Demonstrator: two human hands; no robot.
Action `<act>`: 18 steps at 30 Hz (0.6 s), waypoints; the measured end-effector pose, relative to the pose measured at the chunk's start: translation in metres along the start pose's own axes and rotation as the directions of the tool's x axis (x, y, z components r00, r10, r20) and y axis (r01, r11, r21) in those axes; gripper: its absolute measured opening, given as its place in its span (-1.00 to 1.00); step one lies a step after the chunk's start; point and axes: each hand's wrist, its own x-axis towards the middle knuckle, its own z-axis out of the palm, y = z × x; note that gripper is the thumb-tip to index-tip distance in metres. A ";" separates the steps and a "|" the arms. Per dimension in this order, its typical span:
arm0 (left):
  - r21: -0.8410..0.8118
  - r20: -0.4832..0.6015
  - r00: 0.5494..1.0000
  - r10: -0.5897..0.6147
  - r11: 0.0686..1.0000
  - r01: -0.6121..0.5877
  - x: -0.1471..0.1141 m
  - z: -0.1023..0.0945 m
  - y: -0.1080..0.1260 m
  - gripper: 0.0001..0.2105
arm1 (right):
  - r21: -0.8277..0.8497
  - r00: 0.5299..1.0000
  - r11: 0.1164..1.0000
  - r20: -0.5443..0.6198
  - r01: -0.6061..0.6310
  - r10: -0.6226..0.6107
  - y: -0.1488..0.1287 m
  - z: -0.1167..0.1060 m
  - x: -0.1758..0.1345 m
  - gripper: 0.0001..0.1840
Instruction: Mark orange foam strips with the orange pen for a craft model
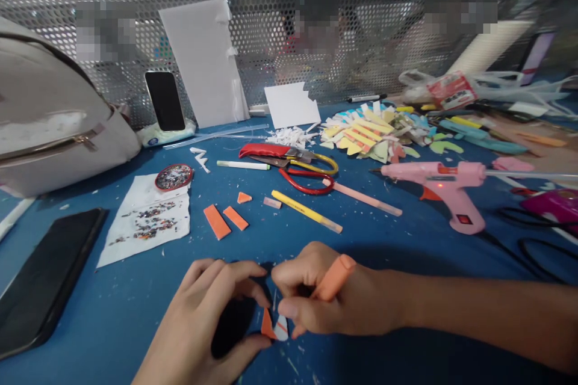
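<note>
- The left hand [203, 319], at 7 o'clock in the head view, is curled with fingers bent down onto a flat black oval piece [231, 328] lying on the blue surface [383, 252]; thumb and fingers pin the piece from both sides.
- The right hand [316, 298], just right of centre at 6 o'clock, is closed around an orange cylindrical tool [335, 277] that slants up over the knuckles; whether it is a cutter or a pen I cannot tell.
- Between the two hands, touching the black piece's right edge, sits a small orange and white wedge of foam [273, 326], against the right fingertips.
- Two orange rectangular foam strips [224, 220] lie at 11 o'clock from the hands, well apart.
- A yellow pencil [307, 212] lies at 12 o'clock, with red-handled scissors [307, 177] beyond it.
- A pink hot-glue gun [445, 189] rests at 2 o'clock.
- A black phone [43, 280] lies flat at 9 o'clock.
</note>
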 end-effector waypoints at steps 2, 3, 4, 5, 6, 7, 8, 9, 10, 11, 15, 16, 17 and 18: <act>0.004 0.001 1.000 0.002 1.000 -0.002 0.000 0.000 0.000 -0.51 | 0.011 1.000 1.000 -0.012 -0.016 0.016 0.000 0.000 0.000 -0.65; 0.004 0.002 1.000 0.001 1.000 -0.001 0.000 0.000 0.000 -0.51 | 0.014 1.000 1.000 -0.007 -0.018 0.018 0.000 -0.001 0.000 -0.64; 0.001 0.004 1.000 -0.001 1.000 0.001 0.000 0.000 0.000 -0.50 | 0.017 1.000 1.000 0.005 -0.014 0.014 0.000 -0.001 0.000 -0.61; -0.003 0.005 1.000 -0.002 1.000 0.002 0.000 0.001 0.000 -0.49 | 0.023 1.000 1.000 0.016 -0.009 0.009 0.000 -0.001 0.000 -0.59; -0.003 0.004 1.000 -0.003 1.000 0.003 0.000 0.001 0.000 -0.49 | 0.029 1.000 1.000 0.015 -0.011 0.010 0.001 -0.001 0.000 -0.58; 0.000 0.000 1.000 -0.001 1.000 0.001 -0.001 0.001 -0.001 -0.49 | 0.034 1.000 0.999 0.009 -0.015 0.015 0.001 -0.001 0.000 -0.58; 0.005 -0.005 1.000 0.000 1.000 0.000 -0.001 0.002 -0.001 -0.49 | 0.033 1.000 0.999 0.002 -0.021 0.021 0.001 -0.001 0.000 -0.59; 0.007 -0.009 1.000 0.003 1.000 -0.003 -0.001 0.002 -0.001 -0.49 | 0.033 1.000 0.999 0.004 -0.021 0.021 0.002 -0.001 0.000 -0.59; 0.005 -0.012 1.000 0.004 1.000 -0.004 -0.001 0.002 -0.002 -0.50 | 0.038 1.000 0.999 0.014 -0.018 0.017 0.002 -0.001 0.000 -0.57; -0.001 -0.012 1.000 0.003 1.000 -0.003 -0.001 0.003 -0.002 -0.51 | 0.052 1.000 0.999 0.029 -0.015 0.013 0.003 -0.001 0.000 -0.54; -0.035 -0.002 1.000 -0.003 0.999 0.003 -0.001 0.003 -0.002 -0.56 | 0.044 0.999 0.998 0.019 -0.035 0.035 0.003 -0.001 0.001 -0.55; -0.040 -0.002 1.000 -0.004 0.999 0.004 -0.001 0.003 -0.002 -0.56 | 0.029 0.999 0.999 0.023 -0.033 0.032 0.003 -0.001 0.001 -0.55; -0.043 -0.004 1.000 -0.005 0.999 0.005 -0.001 0.003 -0.001 -0.56 | 0.022 0.999 0.999 0.034 -0.027 0.027 0.003 -0.001 0.001 -0.54; -0.043 -0.007 1.000 -0.005 0.999 0.005 0.000 0.002 -0.001 -0.56 | 0.028 0.999 0.999 0.042 -0.024 0.023 0.003 -0.001 0.001 -0.54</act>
